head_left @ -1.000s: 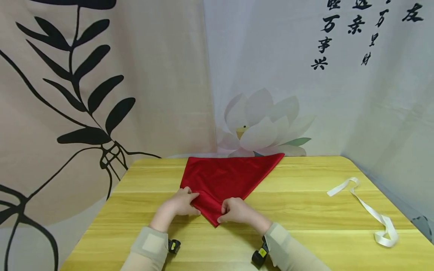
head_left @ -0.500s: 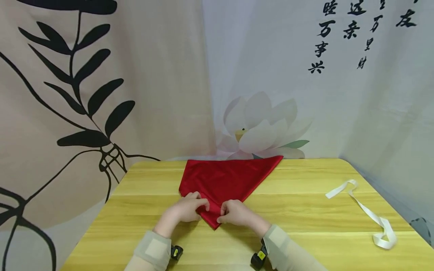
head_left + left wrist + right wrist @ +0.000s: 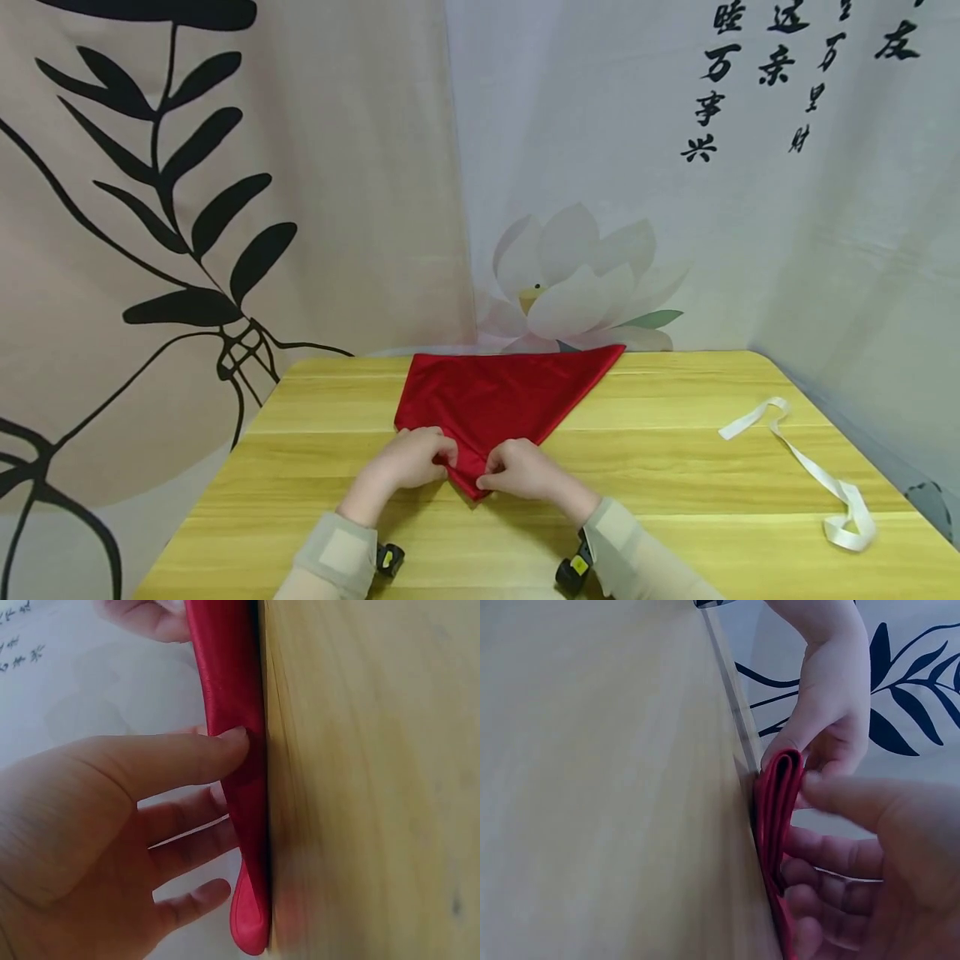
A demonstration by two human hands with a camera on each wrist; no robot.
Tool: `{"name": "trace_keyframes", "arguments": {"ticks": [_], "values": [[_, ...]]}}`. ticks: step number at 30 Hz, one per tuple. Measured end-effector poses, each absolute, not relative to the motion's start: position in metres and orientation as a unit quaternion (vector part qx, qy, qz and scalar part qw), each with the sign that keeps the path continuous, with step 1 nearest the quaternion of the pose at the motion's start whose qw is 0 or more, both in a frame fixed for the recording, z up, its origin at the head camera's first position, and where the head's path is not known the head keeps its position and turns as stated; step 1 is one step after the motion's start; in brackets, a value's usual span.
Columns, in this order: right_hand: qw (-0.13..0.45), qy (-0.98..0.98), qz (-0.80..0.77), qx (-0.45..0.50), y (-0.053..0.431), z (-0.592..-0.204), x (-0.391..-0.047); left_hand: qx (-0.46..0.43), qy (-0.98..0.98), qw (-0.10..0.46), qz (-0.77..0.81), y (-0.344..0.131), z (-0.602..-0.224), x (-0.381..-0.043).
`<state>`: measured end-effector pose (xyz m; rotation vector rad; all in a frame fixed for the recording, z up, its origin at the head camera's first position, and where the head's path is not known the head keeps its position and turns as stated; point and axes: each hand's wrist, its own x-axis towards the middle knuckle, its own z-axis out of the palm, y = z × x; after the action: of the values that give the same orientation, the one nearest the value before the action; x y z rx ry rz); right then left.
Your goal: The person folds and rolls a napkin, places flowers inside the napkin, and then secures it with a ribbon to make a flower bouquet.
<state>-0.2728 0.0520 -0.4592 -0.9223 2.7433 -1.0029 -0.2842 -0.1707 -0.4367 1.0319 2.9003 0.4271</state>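
Note:
A shiny red cloth point(image 3: 502, 392), folded with its narrow end toward the person, lies on the wooden table. At its left near edge my left hand point(image 3: 412, 458) pinches the fold. The left wrist view shows the left thumb point(image 3: 225, 750) against the cloth's side, with the other fingers behind it. My right hand point(image 3: 523, 471) pinches the cloth close to the near tip, opposite the left one. Several stacked layers of the folded end show in the right wrist view, between the right thumb point(image 3: 832, 791) and fingers. The left hand's fingertips are partly hidden in the head view.
A white ribbon point(image 3: 813, 471) lies loosely curled on the right of the table point(image 3: 645, 467). Behind the table's far edge hangs a printed curtain point(image 3: 375, 167) with plant drawings and characters. Each wrist carries a small black camera point(image 3: 573, 571).
My left hand has slid right and nearer along the cloth's edge, closer to the right hand. The right hand stays near the tip. The head view has shifted slightly.

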Motion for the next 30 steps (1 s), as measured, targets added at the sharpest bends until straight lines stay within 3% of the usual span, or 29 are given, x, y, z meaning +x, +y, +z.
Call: {"name": "trace_keyframes", "arguments": {"ticks": [13, 30], "values": [[0.051, 0.898, -0.325, -0.293, 0.049, -0.457, -0.269, 0.326, 0.937, -0.002, 0.125, -0.169, -0.437, -0.285], [-0.028, 0.917, -0.267, -0.294, 0.042, -0.45, -0.261, 0.318, 0.94, -0.008, 0.121, -0.171, -0.432, -0.285]]}}
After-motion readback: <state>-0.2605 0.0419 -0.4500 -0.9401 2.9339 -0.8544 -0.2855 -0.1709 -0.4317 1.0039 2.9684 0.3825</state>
